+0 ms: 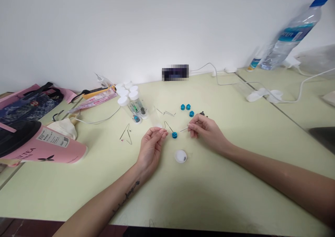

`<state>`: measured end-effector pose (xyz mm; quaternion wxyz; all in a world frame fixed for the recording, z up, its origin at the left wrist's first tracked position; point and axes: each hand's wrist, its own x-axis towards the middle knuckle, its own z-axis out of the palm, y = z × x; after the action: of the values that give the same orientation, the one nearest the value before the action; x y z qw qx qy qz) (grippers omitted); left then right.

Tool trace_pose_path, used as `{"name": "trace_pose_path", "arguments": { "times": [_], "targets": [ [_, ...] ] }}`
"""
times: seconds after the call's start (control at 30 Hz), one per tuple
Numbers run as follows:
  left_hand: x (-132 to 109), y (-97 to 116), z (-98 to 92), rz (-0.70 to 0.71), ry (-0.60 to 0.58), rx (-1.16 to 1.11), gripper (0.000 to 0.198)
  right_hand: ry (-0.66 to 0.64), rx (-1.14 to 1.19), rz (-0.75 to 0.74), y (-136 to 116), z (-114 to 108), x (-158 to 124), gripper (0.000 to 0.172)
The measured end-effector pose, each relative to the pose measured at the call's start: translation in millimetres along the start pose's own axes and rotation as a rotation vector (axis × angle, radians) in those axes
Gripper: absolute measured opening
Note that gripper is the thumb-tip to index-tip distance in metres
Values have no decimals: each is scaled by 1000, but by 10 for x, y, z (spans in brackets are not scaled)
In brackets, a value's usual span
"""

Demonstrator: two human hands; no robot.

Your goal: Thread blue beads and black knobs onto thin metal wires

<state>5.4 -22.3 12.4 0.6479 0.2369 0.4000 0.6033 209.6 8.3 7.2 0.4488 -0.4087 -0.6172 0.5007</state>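
Observation:
My left hand [152, 147] is closed in a pinch at one end of a thin bent metal wire [169, 125]. At the wire's other end is a small round blue part [174, 135]. Between the fingertips of my right hand [205, 130] is a thin metal rod [184, 129], its tip pointing left toward the blue part. Just below lies a white cap [180, 156]. Three loose blue parts [188, 106] sit behind, and dark small pieces [202, 113] are partly hidden by my right hand. More bent wires [169, 113] lie beyond my left hand.
Clear tubes with white lids [128, 104] stand at the left, beside further bent wires [126, 134]. A large pink cup [60, 146] leans in from the left. A water bottle [293, 34] and white cable [248, 83] are at the right; a blurred dark device [175, 72] is against the wall.

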Motion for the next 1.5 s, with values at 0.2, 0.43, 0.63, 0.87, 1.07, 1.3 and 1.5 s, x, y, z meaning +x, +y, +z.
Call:
{"name": "trace_pose_path", "arguments": {
  "times": [0.2,0.43,0.63,0.87,1.07,1.3,1.5],
  "targets": [
    [-14,-8,6,18,-23,28,13,-2,-7,2,5,0,4,17],
    [-17,-18,11,9,-36,24,14,-1,1,7,1,6,4,18],
    [-25,-10,25,7,-47,9,14,-1,20,12,-1,14,12,17],
    [-41,11,23,4,-46,20,14,-6,26,20,4,12,8,18],
    [-28,-2,14,-5,-46,33,16,-3,11,17,-1,17,11,21],
    [-35,-9,17,6,-55,38,15,-11,14,18,-6,11,4,19],
    [-31,-23,11,-2,-38,39,16,-8,13,18,-1,11,3,20]
  ]
}}
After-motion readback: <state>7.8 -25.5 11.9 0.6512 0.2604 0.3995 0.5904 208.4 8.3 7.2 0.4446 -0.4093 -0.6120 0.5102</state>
